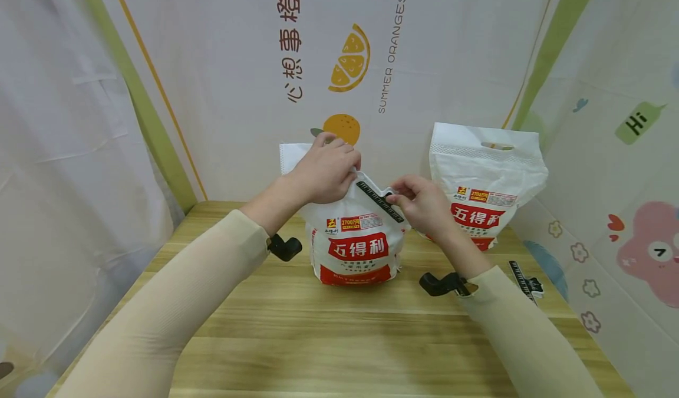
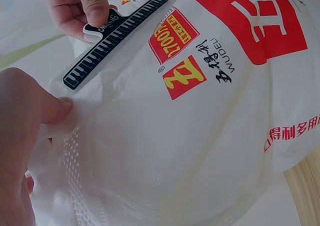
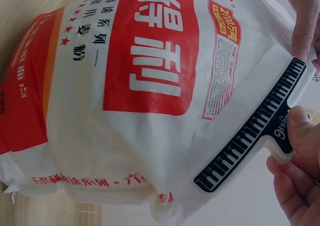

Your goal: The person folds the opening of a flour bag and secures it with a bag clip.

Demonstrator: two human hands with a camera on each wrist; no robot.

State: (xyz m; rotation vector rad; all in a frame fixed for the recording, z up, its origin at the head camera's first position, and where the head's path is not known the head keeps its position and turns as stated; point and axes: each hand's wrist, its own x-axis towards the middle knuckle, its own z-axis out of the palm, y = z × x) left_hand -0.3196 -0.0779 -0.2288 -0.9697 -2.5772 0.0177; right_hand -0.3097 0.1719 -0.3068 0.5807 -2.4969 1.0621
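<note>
White bag with red print [image 1: 363, 250], upright on the wooden tabletop [image 1: 329, 339], roughly centre of my head view. I see the left hand [image 1: 330, 168] pinching the bag's top between thumb and fingers. Right hand [image 1: 421, 206] has thumb and fingers pinching the handle of a black clip [image 1: 379, 202] with a piano-key pattern. Clip slants along the bag's top edge, lower end toward the right; I can't tell whether it's fully closed. Second white bag [image 1: 480, 177], also upright, sits behind and to the right. Second clip [image 1: 525, 281] lies at the tabletop's right edge, near the right sleeve [image 1: 525, 333].
</note>
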